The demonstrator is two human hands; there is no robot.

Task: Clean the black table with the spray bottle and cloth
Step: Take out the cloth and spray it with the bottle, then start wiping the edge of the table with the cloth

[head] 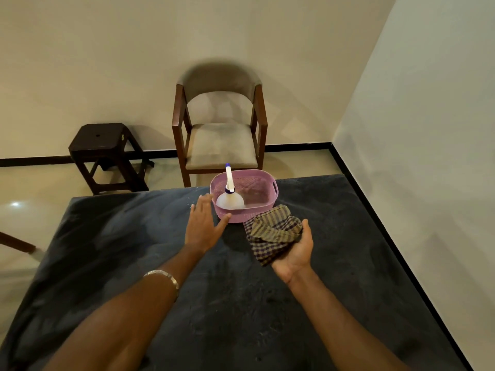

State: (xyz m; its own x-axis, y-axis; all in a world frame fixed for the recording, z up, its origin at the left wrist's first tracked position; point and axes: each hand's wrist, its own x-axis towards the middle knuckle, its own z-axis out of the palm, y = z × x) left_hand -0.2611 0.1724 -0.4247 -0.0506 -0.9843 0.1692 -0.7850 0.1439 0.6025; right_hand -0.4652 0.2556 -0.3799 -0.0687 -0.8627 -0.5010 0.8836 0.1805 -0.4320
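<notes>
The black table [134,263] fills the lower view, dusty and streaked. At its far edge stands a purple basket [270,202] with a white spray bottle [229,199] upright in its left side, its blue-tipped nozzle pointing up. My left hand [202,226] is open, fingers spread, just left of the basket's near corner, thumb close to its wall. My right hand [297,250] is palm up above the table, gripping a checked brown and dark cloth [273,234] in front of the basket.
A wooden armchair [221,129] with a grey cushion stands behind the table against the wall. A dark stool [107,156] sits to its left. A wall runs along the table's right side. A wooden leg [16,243] shows at the left edge.
</notes>
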